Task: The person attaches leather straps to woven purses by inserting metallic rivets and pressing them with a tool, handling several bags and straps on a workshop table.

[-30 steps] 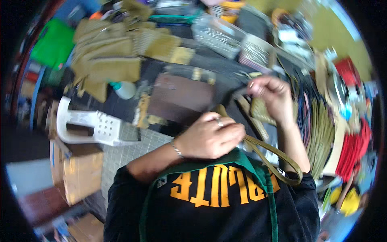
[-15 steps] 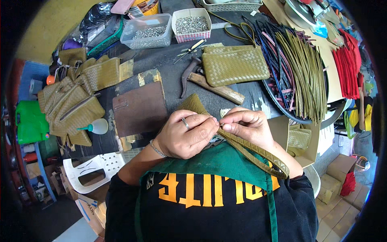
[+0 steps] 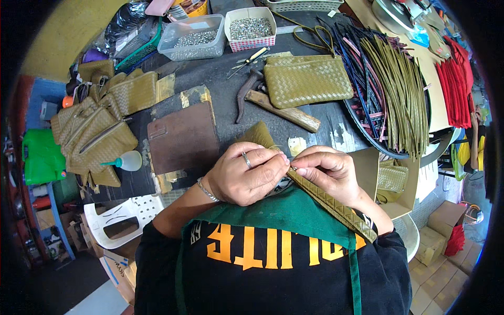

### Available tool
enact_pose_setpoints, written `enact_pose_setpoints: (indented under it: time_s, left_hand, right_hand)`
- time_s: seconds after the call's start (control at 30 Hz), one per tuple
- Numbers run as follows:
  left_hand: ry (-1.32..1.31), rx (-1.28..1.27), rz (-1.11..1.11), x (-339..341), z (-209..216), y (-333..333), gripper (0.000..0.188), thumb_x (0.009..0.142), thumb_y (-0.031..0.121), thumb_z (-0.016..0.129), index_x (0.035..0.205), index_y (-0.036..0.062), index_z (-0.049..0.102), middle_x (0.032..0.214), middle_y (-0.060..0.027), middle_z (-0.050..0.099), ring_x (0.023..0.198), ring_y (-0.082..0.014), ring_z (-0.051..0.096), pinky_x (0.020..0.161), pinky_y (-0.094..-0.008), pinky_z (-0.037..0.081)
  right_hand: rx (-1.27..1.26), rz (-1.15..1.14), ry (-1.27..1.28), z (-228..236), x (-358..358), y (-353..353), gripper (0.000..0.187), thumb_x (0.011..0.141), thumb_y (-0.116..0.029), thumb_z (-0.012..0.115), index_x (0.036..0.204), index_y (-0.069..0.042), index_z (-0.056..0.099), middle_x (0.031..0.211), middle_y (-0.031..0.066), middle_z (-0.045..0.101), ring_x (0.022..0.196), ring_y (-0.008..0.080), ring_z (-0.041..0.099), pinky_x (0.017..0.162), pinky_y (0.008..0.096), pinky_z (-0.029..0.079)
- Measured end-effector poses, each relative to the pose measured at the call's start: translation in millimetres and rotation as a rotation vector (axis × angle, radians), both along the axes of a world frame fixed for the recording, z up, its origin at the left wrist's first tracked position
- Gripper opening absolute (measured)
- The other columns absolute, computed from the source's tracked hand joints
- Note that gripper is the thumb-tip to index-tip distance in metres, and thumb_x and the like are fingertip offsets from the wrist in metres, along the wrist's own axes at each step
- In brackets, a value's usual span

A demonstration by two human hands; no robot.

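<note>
Close to my apron, my left hand (image 3: 251, 176) is closed round an olive woven pouch (image 3: 259, 135), whose corner sticks out beyond my fingers. My right hand (image 3: 331, 173) pinches a tiny, metallic-looking piece (image 3: 294, 168) just beside the left fingertips; its exact kind is too small to make out. From between the hands an olive leather wrist strap (image 3: 336, 207) slants down to the right, under my right wrist. How the strap joins the pouch is hidden by my fingers.
Beyond my hands lie a hammer (image 3: 283, 110), an awl (image 3: 254, 56) and a finished-looking olive pouch (image 3: 308, 81). A brown leather piece (image 3: 184, 137) sits left, near several olive pouches (image 3: 97, 134). Tubs of metal studs (image 3: 252, 29) stand at the back; strips fill a round tray (image 3: 391, 94).
The strap has swung lower and straightened, its loop narrowing. My right hand has shifted slightly right and down. The left keeps its grip, and the view has moved a little.
</note>
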State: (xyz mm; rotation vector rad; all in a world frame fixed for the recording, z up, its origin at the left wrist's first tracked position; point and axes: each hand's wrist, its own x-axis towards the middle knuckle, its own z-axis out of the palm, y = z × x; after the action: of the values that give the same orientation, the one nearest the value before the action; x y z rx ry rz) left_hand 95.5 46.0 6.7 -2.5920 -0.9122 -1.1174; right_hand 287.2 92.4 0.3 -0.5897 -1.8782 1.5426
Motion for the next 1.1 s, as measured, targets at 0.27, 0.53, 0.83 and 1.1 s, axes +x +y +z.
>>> enact_pose_setpoints:
  time_s: [0.27,0.53,0.83,1.1]
  left_hand:
    - [0.016,-0.021,-0.004,5,-4,-1,0.015,0.061,0.004,0.064,0.075,0.0012,0.06,0.081,-0.0033,0.055,0.075,-0.0143,0.055,0.061,-0.0262,0.043]
    - [-0.02,-0.325,0.008,10,-4,2,0.023,0.064,0.007,0.064,0.086,0.0038,0.056,0.09,-0.006,0.054,0.085,-0.018,0.056,0.075,-0.0323,0.041]
    - [-0.013,-0.255,0.087,15,-7,1,0.014,0.069,0.013,0.056,0.082,0.0065,0.056,0.088,-0.002,0.054,0.081,-0.0131,0.055,0.07,-0.028,0.037]
    - [-0.059,-0.194,0.068,11,-10,2,0.015,0.069,0.014,0.06,0.082,0.0076,0.058,0.088,0.0,0.054,0.08,-0.0112,0.055,0.064,-0.0249,0.032]
  right_hand:
    - [0.117,-0.012,-0.006,0,2,4,0.009,0.075,-0.002,0.058,0.083,0.001,0.059,0.077,0.009,0.059,0.07,0.0159,0.057,0.062,0.0241,0.045]
    - [-0.518,-0.062,0.235,-27,13,-7,0.014,0.078,0.004,0.05,0.091,0.0,0.052,0.09,0.0084,0.055,0.08,0.0095,0.052,0.069,0.0222,0.044]
    - [0.498,0.028,-0.033,-4,22,5,0.031,0.059,0.0,0.063,0.089,0.002,0.057,0.082,0.0115,0.056,0.075,0.0234,0.056,0.064,0.0302,0.045]
    - [0.554,0.059,-0.065,-1,22,3,0.028,0.064,-0.002,0.058,0.092,0.001,0.056,0.085,0.0108,0.055,0.076,0.024,0.056,0.064,0.0311,0.046]
